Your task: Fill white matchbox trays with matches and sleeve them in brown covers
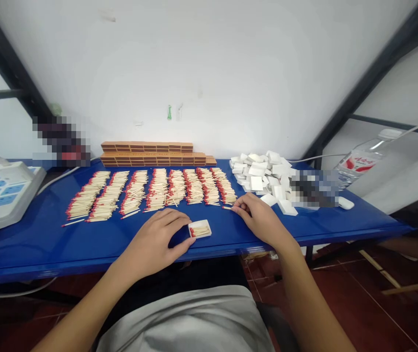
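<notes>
My left hand (165, 236) grips the left end of a small white matchbox tray (206, 235) between thumb and fingertips. Several red-headed matches (199, 230) lie inside the tray, which rests on the blue table (128, 249) near its front edge. Farther right, my right hand (258, 217) has its thumb and fingers pinched together on a match (226, 208), whose red head points left. It is at the near end of the rightmost row of matches (223, 185). Several more slanting rows of loose matches (131, 193) spread to the left.
Stacked brown matchbox covers (150, 159) stand along the wall. At the right lies a heap of white trays (262, 171), with a water bottle (365, 159) beyond. A white power strip (7, 193) sits at the far left. Dark metal posts (370, 73) flank the table.
</notes>
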Available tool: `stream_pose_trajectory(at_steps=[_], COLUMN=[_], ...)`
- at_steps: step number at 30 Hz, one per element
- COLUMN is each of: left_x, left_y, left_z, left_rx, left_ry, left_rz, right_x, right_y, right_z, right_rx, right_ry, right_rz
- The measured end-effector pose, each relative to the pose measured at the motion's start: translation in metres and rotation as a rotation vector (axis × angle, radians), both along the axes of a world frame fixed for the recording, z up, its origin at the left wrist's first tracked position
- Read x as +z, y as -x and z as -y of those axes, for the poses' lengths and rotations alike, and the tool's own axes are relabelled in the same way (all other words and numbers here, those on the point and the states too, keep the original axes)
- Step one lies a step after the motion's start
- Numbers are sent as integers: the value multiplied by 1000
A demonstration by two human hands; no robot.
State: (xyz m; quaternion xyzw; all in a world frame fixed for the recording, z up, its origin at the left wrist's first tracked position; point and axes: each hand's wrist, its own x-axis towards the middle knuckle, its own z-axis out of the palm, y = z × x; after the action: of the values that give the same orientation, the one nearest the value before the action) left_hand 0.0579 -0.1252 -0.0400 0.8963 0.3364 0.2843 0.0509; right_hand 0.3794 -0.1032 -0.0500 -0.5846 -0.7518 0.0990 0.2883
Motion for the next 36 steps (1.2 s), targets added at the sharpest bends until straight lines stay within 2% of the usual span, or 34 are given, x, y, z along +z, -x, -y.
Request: stream_pose_trajectory(at_steps=[6, 12, 17, 20, 24, 27, 30, 36], left_x=[0, 0, 0, -1, -2, -2, -2, -2], left_y=[0, -1, 0, 1, 1, 2, 2, 1], left_z=[0, 0, 1, 0, -1, -1, 0, -1], left_rx=[-2, -10, -15, -13, -2, -5, -8, -6], left_ry=[-3, -10, -5, -5, -11, -11, -11, -18], left_rz=[6, -3, 1, 6, 2, 5, 10, 11], right_x=[8, 25, 24, 21, 11, 3, -2, 0], right_y=[8, 51, 74, 63, 27, 3, -7, -3], right_z=[7, 34, 41, 34, 14, 1, -4, -2], right_rx=[36, 184, 301, 260, 31, -79, -76, -60], right_ry=[1, -14, -35, -62, -195, -207, -153, -71], right_rz=[-19, -50, 44, -67, -123, -87, -54, -31])
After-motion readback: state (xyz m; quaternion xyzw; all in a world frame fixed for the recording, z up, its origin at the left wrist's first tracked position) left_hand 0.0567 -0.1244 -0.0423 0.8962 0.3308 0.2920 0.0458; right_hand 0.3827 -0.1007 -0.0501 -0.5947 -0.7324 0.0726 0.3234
